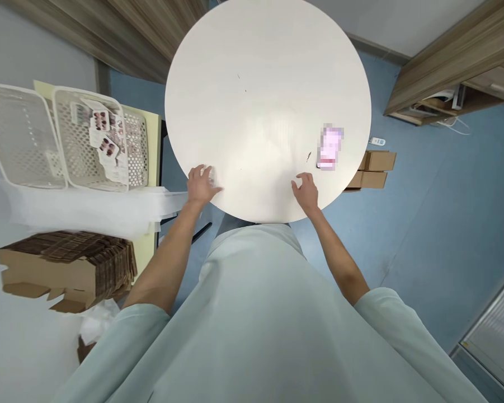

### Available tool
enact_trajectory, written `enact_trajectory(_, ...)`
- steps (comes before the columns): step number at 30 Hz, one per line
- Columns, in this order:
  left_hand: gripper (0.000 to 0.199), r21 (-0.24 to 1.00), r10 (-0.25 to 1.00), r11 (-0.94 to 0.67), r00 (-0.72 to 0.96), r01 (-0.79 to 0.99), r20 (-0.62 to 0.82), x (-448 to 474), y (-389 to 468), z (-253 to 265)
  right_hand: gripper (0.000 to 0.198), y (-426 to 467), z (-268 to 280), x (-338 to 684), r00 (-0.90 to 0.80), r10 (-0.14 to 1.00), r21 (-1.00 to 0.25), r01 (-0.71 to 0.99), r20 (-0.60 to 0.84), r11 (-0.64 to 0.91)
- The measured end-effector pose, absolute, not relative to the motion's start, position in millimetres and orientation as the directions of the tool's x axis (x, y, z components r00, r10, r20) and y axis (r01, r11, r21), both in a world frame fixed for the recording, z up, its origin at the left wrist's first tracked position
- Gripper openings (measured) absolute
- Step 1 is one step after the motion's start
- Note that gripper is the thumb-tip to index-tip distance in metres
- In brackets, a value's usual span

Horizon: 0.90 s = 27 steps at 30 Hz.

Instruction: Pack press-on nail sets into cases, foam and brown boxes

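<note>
My left hand (200, 186) is at the near left edge of the round white table (268, 67), fingers apart and thumb stretched to the right. A small clear object, too faint to name, shows between its forefinger and thumb; I cannot tell if they touch it. Over the near right part of the table is my right hand (306, 193), its fingers curled but apart from the thumb, with nothing visible in it. Beyond it lies a phone (330, 146) with a blurred pink screen. A small dark mark (309, 157) shows on the tabletop between them.
To the left, a side table (153, 145) bears a white perforated basket (136, 145) with cards of press-on nails (101, 120), another basket (20, 134), white sheeting (88, 210) and flattened cardboard boxes (67, 268). Small cartons (373, 170) are by the round table's right edge.
</note>
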<state>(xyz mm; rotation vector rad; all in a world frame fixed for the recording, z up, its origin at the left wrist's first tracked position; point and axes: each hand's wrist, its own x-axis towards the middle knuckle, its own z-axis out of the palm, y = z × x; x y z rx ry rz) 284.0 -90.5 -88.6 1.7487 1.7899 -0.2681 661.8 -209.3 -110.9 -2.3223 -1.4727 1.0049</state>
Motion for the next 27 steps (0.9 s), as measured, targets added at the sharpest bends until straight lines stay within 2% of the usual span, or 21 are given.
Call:
enact_trajectory(2, 0.09, 0.257, 0.776, 0.04, 0.132, 0.965, -0.616, 259.2, -88.3, -91.7, 0.035, -225.2, -113.9, 642.9, 0.314, 0.82, -0.474, 0.694, -0.479, -0.543)
enact_trajectory(4, 0.083, 0.242, 0.74, -0.023, 0.179, 0.97, -0.648, 242.5, -87.6, -95.8, 0.038, -236.1, -117.4, 629.6, 0.378, 0.779, -0.438, 0.665, -0.501, -0.604)
enact_trajectory(7, 0.072, 0.216, 0.739, -0.097, 0.216, 0.971, -0.638, 233.5, -88.6, -99.9, 0.042, -244.3, -121.2, 617.9, 0.462, 0.726, -0.397, 0.622, -0.509, -0.675)
enact_trajectory(12, 0.073, 0.263, 0.767, -0.112, 0.252, 0.958, -0.59, 259.6, -91.3, -101.9, 0.046, -246.6, -124.3, 609.0, 0.519, 0.664, -0.343, 0.585, -0.538, -0.735)
enact_trajectory(17, 0.051, 0.365, 0.716, -0.181, 0.377, 0.913, -0.588, 305.6, -93.4, -106.7, 0.043, -245.4, -130.0, 605.4, 0.57, 0.649, -0.359, 0.546, -0.504, -0.757)
enact_trajectory(21, 0.041, 0.354, 0.692, -0.21, 0.395, 0.911, -0.605, 319.7, -94.4, -104.4, 0.043, -243.4, -130.6, 604.8, 0.58, 0.643, -0.345, 0.547, -0.5, -0.763)
enact_trajectory(24, 0.047, 0.359, 0.675, -0.224, 0.411, 0.906, -0.613, 316.7, -98.1, -99.8, 0.044, -243.8, -127.7, 606.2, 0.58, 0.633, -0.332, 0.545, -0.513, -0.77)
enact_trajectory(27, 0.067, 0.384, 0.653, -0.234, 0.437, 0.893, -0.619, 312.2, -104.8, -96.7, 0.043, -248.2, -125.5, 609.8, 0.585, 0.635, -0.364, 0.522, -0.505, -0.771)
